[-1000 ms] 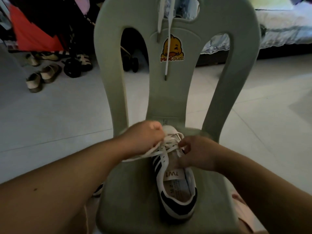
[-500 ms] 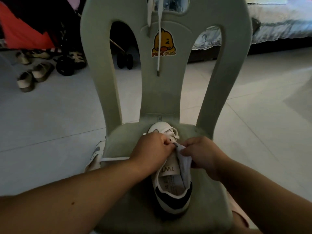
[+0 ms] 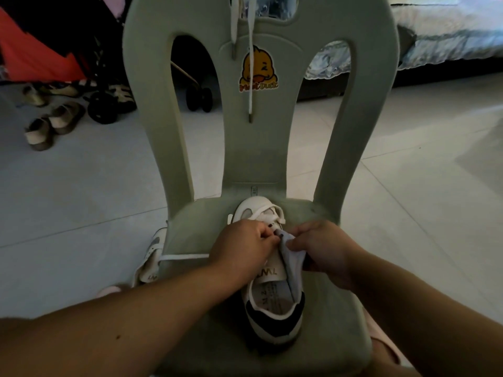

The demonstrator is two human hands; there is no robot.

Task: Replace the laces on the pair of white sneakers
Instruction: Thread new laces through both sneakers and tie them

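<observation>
A white sneaker (image 3: 275, 303) with a dark heel lies on the seat of a pale green plastic chair (image 3: 206, 322), toe toward the backrest. My left hand (image 3: 242, 247) pinches its white lace (image 3: 185, 256) at the eyelets; the lace trails left across the seat. My right hand (image 3: 324, 248) grips the sneaker's right side flap and holds it open. The second white sneaker (image 3: 151, 257) sits on the floor left of the chair, partly hidden. Another white lace (image 3: 250, 58) hangs down the backrest.
The chair's backrest carries a yellow duck sticker (image 3: 258, 73). Sandals (image 3: 51, 123) and a stroller's wheels (image 3: 103, 110) stand on the tiled floor at the far left. A bed (image 3: 449, 36) runs along the far right. A pink slipper (image 3: 383, 349) shows by the chair's right edge.
The lace has come out of the upper eyelets and now trails left over the seat. Both hands moved closer together at the tongue, and my right hand took hold of the side flap.
</observation>
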